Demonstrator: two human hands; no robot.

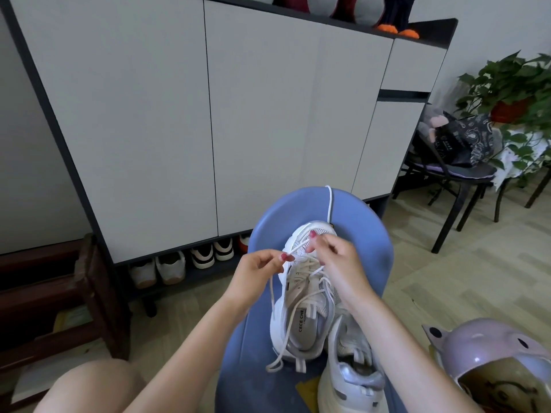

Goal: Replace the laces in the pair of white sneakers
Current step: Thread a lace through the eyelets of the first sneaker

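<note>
Head view: on a blue stool, a white sneaker is being laced, its lace pinched by the left hand and by the right hand near the toe.

Soft, even indoor daylight, fairly bright, with faint shadows only. Wide-angle distortion bends the cabinet edges outward. Slight softness overall; corners look smeared. No harsh glare.

Probably home entryway; shoe cabinet; houseplant
</note>
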